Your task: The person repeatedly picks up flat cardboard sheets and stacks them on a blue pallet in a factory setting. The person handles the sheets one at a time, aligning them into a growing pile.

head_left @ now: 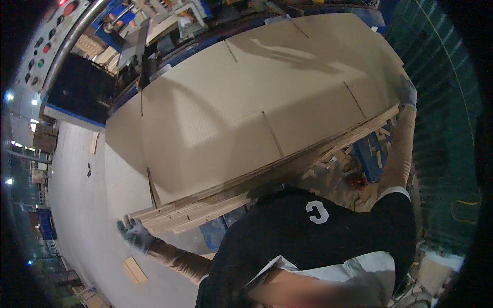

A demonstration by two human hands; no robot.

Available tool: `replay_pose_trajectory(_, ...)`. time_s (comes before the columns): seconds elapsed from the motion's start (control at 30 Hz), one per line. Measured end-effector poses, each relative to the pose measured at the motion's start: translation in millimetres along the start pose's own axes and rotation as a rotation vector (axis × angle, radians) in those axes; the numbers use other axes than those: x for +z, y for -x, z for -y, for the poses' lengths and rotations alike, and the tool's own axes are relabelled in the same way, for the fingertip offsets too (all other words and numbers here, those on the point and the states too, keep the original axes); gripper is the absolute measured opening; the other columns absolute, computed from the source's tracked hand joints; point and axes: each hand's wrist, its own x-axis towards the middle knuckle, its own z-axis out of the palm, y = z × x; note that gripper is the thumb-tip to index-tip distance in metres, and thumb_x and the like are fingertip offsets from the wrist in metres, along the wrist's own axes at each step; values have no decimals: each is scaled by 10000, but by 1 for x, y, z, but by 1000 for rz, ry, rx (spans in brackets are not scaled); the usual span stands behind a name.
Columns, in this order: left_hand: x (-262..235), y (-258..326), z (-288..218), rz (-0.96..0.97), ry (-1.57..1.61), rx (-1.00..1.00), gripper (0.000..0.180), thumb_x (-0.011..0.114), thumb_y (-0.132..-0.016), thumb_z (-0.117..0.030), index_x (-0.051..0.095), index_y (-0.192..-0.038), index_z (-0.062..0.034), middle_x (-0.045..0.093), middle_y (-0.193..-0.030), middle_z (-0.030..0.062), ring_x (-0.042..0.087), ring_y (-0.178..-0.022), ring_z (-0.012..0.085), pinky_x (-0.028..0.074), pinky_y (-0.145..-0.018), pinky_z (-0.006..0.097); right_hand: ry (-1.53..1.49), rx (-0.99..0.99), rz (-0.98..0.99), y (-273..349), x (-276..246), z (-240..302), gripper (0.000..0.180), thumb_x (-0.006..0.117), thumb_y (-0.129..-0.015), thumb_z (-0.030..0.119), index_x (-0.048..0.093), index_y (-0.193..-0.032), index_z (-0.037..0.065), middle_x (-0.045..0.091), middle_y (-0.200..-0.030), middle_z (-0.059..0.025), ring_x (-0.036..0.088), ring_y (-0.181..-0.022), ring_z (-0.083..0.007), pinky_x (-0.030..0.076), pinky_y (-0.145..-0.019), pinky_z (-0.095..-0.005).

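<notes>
In front of me lies a stack of large brown cardboard sheets (221, 123) with slots cut along their edges. My left hand (136, 233), in a grey glove, is at the near left corner of the stack with its fingers spread, and nothing shows in it. On the far right, my gloved right hand (408, 93) lies along the right end of the stack, fingers stretched out against the edge. Shadows fall across the top sheet. Below, the uneven layered edges of the lower sheets (190, 218) show.
Behind the stack stands a machine with a dark blue panel (79, 84); its control panel (43, 51) has several buttons. Cardboard scraps (328, 174) lie around a blue frame (367, 159) under the stack. A green corrugated wall (447, 133) rises at right. A cardboard strip (134, 270) is on the floor.
</notes>
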Motion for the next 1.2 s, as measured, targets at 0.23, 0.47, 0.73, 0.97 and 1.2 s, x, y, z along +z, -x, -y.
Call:
replay_pose_trajectory(0.23, 25, -44, -46, 456, 173, 323, 447, 426, -974, -206, 377, -1354, 24, 358, -1414, 233, 333, -1328, 362, 265, -1128, 490, -1350, 418, -475, 28, 0, 43, 467, 669, -819, 193, 541, -1224, -2, 650, -1051, -71, 628, -922, -200, 499, -802, -337)
replay_pose_trajectory(0.47, 67, -26, -23, 438, -214, 128, 338, 594, -881, -159, 583, -1155, 39, 611, -1104, 118, 571, -958, 198, 470, -846, 349, -1102, 279, -430, 68, -83, 152, 433, 638, -840, 151, 530, -1227, -9, 638, -1109, -101, 613, -935, -196, 476, -847, -312)
replay_pose_trajectory(0.73, 45, 102, 28, 626, -724, 513, 382, 563, -841, 11, 556, -1221, 40, 572, -1269, 154, 562, -1116, 277, 413, -991, 381, -69, -804, 66, 257, -118, 258, 299, 610, -806, 222, 646, -1083, 114, 634, -1158, -97, 584, -1087, -308, 457, -922, -430)
replay_pose_trajectory(0.97, 105, 136, 35, 1442, -1252, 1165, 485, 524, -790, -24, 506, -1274, -56, 463, -1360, 178, 424, -1268, 366, 300, -1072, 512, -173, -1223, 442, 246, -62, 265, 397, 651, -703, 160, 599, -1096, 133, 582, -1242, -68, 522, -1191, -274, 425, -991, -440)
replay_pose_trajectory(1.2, 128, 100, 51, 1341, -1214, 1201, 547, 563, -778, -74, 467, -1316, -58, 459, -1358, 191, 426, -1251, 398, 302, -1062, 523, 7, -1278, 496, 187, -16, 294, 557, 627, -782, 447, 556, -1206, 92, 498, -1340, -110, 432, -1262, -321, 313, -1072, -476)
